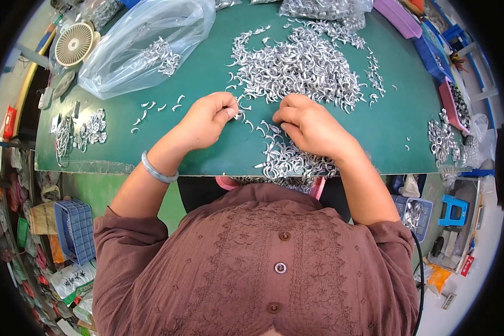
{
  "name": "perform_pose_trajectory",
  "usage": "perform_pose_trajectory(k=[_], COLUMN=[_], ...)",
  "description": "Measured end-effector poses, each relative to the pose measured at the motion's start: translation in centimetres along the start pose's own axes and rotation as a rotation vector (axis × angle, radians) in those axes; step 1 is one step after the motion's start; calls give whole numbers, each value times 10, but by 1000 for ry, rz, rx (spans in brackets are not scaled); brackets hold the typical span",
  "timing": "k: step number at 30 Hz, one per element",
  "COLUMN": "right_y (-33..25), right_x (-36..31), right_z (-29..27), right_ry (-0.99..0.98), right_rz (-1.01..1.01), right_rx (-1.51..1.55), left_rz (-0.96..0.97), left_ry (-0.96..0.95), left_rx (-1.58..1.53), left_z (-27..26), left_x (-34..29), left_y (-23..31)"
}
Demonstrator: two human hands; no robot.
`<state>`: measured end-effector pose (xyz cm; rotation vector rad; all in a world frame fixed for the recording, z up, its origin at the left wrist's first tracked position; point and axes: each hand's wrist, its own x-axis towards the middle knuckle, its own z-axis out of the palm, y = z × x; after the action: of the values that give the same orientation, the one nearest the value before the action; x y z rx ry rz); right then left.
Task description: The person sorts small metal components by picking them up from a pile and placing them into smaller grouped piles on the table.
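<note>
My left hand (206, 122) is closed in a pinch over the green table (199, 159), with a small curved silver metal piece at its fingertips. To its right, my right hand (313, 127) has its fingers curled in; whatever they hold is hidden. Just beyond both hands spreads a large heap of curved silver pieces (302, 64). A smaller heap of the same pieces (294, 159) lies at the table's front edge, partly beneath my right hand. Several loose pieces (161, 107) are scattered left of my left hand.
An open clear plastic bag (103, 70) holding some pieces lies at the far left, near a fan (74, 43). Metal rings (92, 130) sit at the left, more small parts (442, 140) at the right. A pink basket (318, 188) is under the front edge; a blue basket (74, 231) stands lower left.
</note>
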<state>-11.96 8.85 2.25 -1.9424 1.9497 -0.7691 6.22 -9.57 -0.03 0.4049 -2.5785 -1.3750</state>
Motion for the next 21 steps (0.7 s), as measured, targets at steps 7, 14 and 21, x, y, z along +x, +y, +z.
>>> perform_pose_trajectory(k=[7, 14, 21], right_y=[-1, -6, -1], right_x=[-6, 8, 7], right_z=[-5, 8, 1], right_ry=[-200, 56, -94], right_rz=[-130, 132, 103], right_rx=[-38, -118, -154], left_rz=[4, 273, 260], left_ry=[-65, 136, -33], left_rx=[-23, 383, 431], left_z=[-8, 4, 9], left_x=[-9, -13, -18], left_y=[-1, 6, 2])
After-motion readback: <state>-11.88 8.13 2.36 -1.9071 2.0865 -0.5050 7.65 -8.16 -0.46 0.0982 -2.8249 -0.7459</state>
